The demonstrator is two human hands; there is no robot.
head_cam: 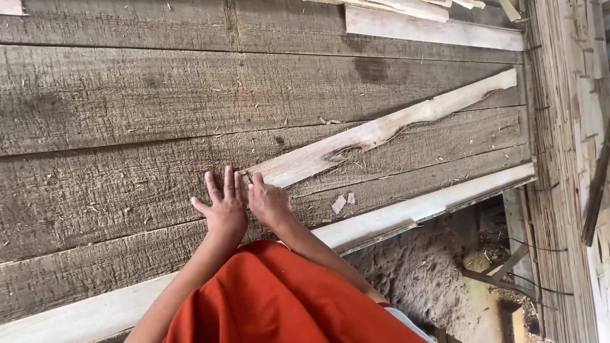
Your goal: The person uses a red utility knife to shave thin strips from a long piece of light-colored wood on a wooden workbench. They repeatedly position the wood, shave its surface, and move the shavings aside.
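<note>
Pinching the near tip of the pale, wavy-edged wood offcut [381,130], the right hand [268,202] has its grip closed there, the strip running away up-right, while the left hand [223,206] lies flat and empty beside it.

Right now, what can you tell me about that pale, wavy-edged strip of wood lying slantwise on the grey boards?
The pale wood strip is a thin, light offcut of raw timber with one fairly straight edge and one wavy, splintered edge. It lies flat on the weathered grey planks, slanting from the upper right down toward the middle. Its lower end tapers, with a dark mark partway along. There the right hand rests against its tip, the left hand flat beside it. Small chips lie nearby.
</note>
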